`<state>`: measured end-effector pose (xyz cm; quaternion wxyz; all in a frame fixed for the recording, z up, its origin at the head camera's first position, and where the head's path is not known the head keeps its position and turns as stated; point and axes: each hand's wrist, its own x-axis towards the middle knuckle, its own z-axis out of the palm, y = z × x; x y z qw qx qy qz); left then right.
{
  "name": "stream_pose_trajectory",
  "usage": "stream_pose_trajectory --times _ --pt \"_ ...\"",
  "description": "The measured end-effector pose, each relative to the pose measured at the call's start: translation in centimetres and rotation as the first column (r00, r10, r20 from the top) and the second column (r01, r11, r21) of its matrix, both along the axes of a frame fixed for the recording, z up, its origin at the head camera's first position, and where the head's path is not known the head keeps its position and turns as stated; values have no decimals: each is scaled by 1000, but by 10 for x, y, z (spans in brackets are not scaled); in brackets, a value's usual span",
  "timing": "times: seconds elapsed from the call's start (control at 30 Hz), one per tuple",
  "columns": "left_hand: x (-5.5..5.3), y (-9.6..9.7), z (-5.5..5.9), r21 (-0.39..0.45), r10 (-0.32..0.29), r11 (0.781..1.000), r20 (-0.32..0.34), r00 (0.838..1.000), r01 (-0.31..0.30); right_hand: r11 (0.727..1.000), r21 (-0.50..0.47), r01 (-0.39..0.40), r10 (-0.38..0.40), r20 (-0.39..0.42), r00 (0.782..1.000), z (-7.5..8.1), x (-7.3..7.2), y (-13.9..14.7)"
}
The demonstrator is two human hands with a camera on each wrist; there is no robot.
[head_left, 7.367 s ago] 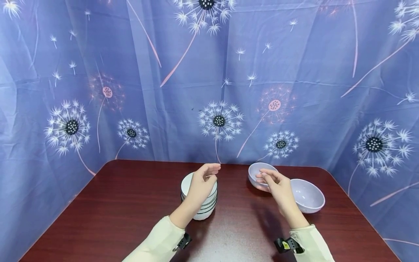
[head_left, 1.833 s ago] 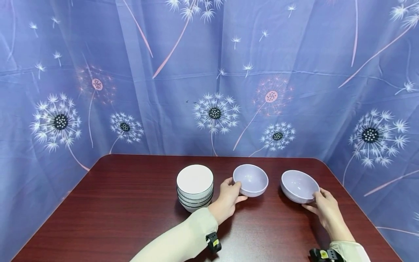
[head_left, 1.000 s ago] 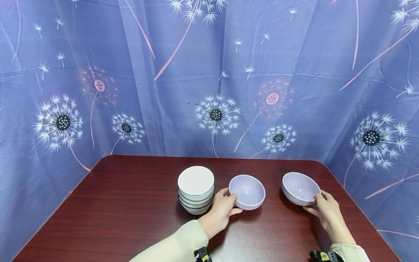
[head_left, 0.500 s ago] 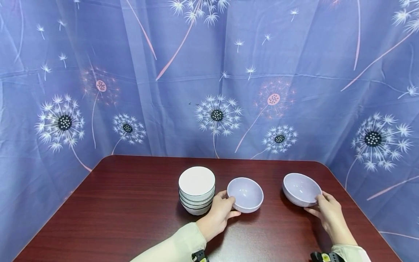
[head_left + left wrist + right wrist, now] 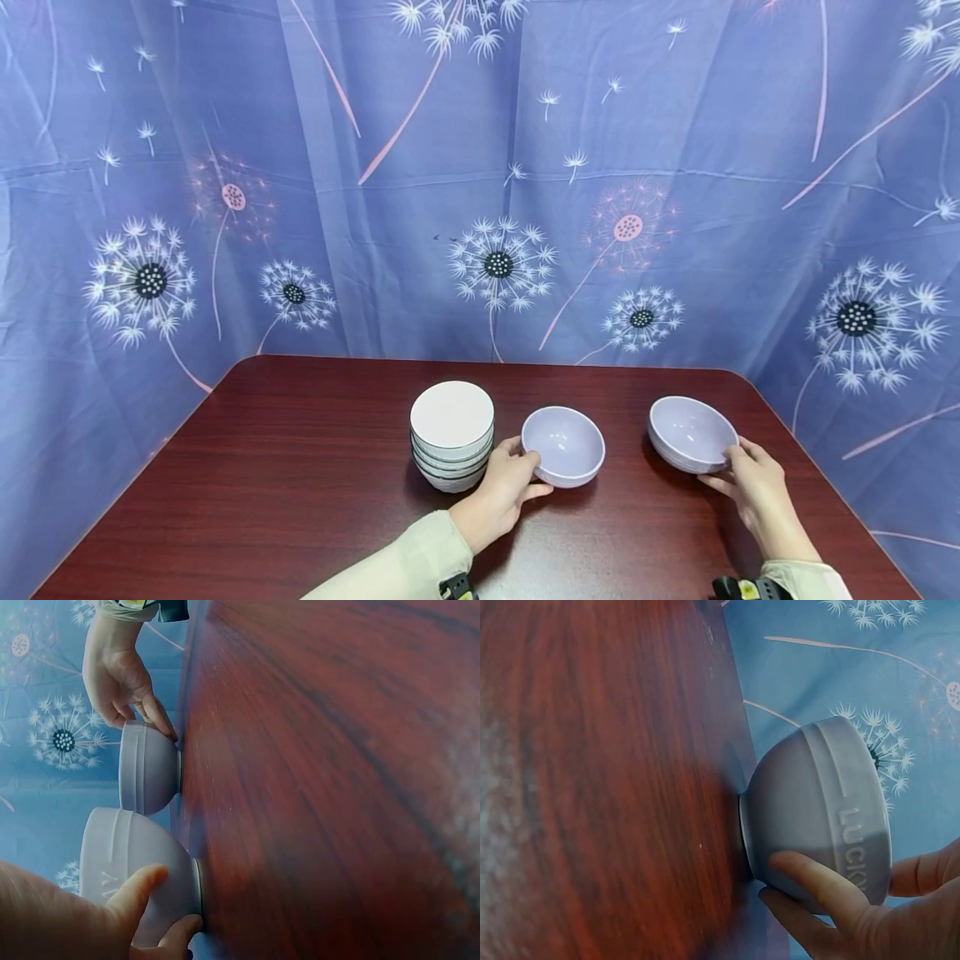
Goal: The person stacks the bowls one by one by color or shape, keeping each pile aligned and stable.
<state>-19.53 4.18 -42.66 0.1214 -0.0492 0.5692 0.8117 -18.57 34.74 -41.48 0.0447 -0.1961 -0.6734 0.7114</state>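
Note:
Two plain lavender bowls stand upright on the table, apart from each other. My left hand (image 5: 501, 490) grips the left bowl (image 5: 564, 446) by its near left side, thumb toward the rim and fingers low on the outer wall. My right hand (image 5: 756, 492) holds the right bowl (image 5: 688, 432) at its near right side in the same manner. Raised lettering reading "LUCKY" shows on the wall of the right bowl in the right wrist view (image 5: 810, 802). Just left of my left hand is a stack of white bowls (image 5: 452, 433) with dark rims.
The dark red wooden table (image 5: 285, 467) reaches back to a blue curtain (image 5: 420, 275) printed with dandelions, which also closes off both sides. A black strap (image 5: 456, 587) sits at the left wrist.
From above the table, both hands have come down and taken hold of the lavender bowls. The left bowl then slid nearer and slightly left; over the last half second nothing visibly moves.

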Motion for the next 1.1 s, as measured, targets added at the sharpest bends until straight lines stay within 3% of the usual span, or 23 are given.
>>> stream_pose_trajectory --times 0.37,0.73,1.1 --pt "-2 0 -2 -6 -19 1000 -27 999 19 999 36 15 -15 -21 1000 6 0 -5" --pt "-2 1 0 -73 -34 997 -40 999 31 1000 23 6 -4 -59 998 14 -3 -9" --pt "-1 -3 1 -249 -94 967 -120 988 62 999 -18 -30 27 -130 991 14 -2 -19"
